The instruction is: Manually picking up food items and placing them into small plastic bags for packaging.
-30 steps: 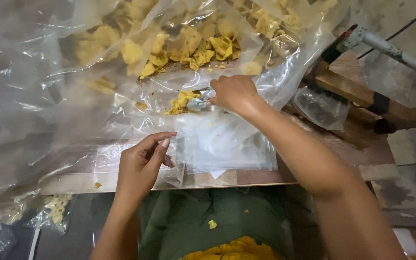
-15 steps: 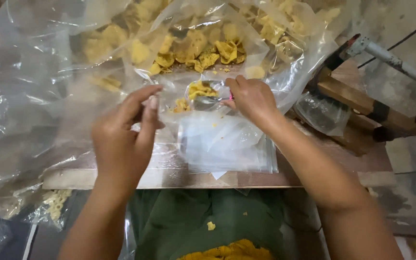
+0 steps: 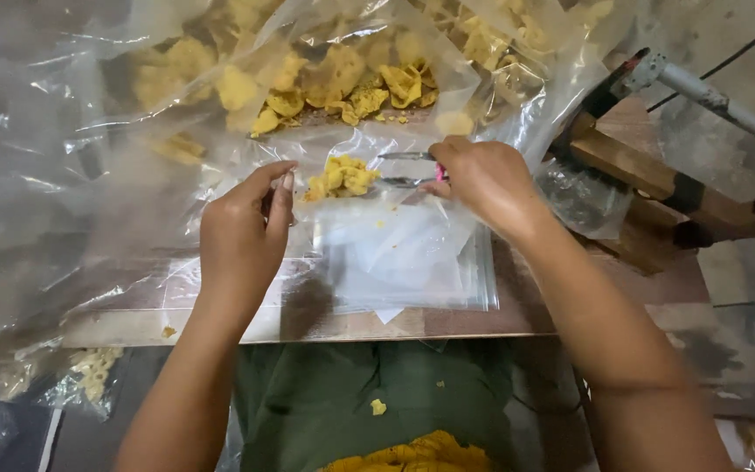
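Two bare hands at work over one small clear pouch (image 3: pixel 395 253), taken as the landmark for all places below.

1. Small clear pouch: lies flat on the wooden worktop (image 3: pixel 570 315), mouth turned away from the person and toward the large bag, so that pieces can be fed straight in.
2. Left hand (image 3: pixel 242 236): at the pouch's left edge, fingers (image 3: pixel 280 188) pressed together and pinching the plastic at the mouth, apparently to lift it and hold it open.
3. Right hand (image 3: pixel 482 179): at the pouch's far right corner, fingers closed round metal tongs (image 3: pixel 404 170) with a pink grip.
4. Tongs: tips point left across the pouch mouth, clamped on a clump of yellow crisps (image 3: pixel 342 177) just at the opening; a tool rather than bare fingers likely keeps the food clean.
5. Large clear bag (image 3: pixel 89 131): beyond the pouch, open and slumped, holding the bulk of the yellow crisps within easy reach.
6. Green cloth (image 3: pixel 334 393): nearer than the pouch, below the worktop edge, with stray crumbs on it.
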